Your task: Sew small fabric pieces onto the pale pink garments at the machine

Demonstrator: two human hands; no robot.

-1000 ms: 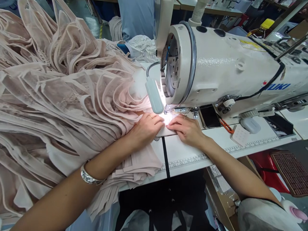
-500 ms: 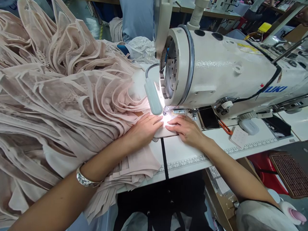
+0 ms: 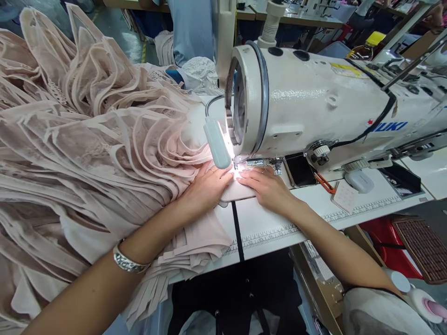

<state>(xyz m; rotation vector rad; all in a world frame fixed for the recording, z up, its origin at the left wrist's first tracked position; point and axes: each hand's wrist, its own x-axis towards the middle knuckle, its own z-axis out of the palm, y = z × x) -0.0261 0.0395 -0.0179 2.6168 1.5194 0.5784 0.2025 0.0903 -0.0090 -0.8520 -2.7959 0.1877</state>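
Under the needle area of a sewing machine (image 3: pixel 296 97), both hands meet in a bright lamp glare that washes out the cloth there. My left hand (image 3: pixel 207 184) lies flat, fingers stretched, on pale pink fabric (image 3: pixel 211 232) beside the presser foot (image 3: pixel 235 164). From the other side my right hand (image 3: pixel 270 186) rests with fingers extended toward the foot, fingertips low on the lit work. A small grey-green lamp (image 3: pixel 217 142) hangs just above my left fingers and hides part of them. Neither hand visibly grips the cloth.
A large heap of pale pink garments (image 3: pixel 104 153) covers the left side. Right of the hands lie a phone (image 3: pixel 300 171), an orange cutter (image 3: pixel 324 183), a white case (image 3: pixel 359 180) and a small card (image 3: pixel 344 196). A printed ruler (image 3: pixel 272 235) runs along the table's front edge.
The view has shifted slightly, so the machine appears farther left. Both hands stay beside the presser foot, with their fingertips slightly closer together.
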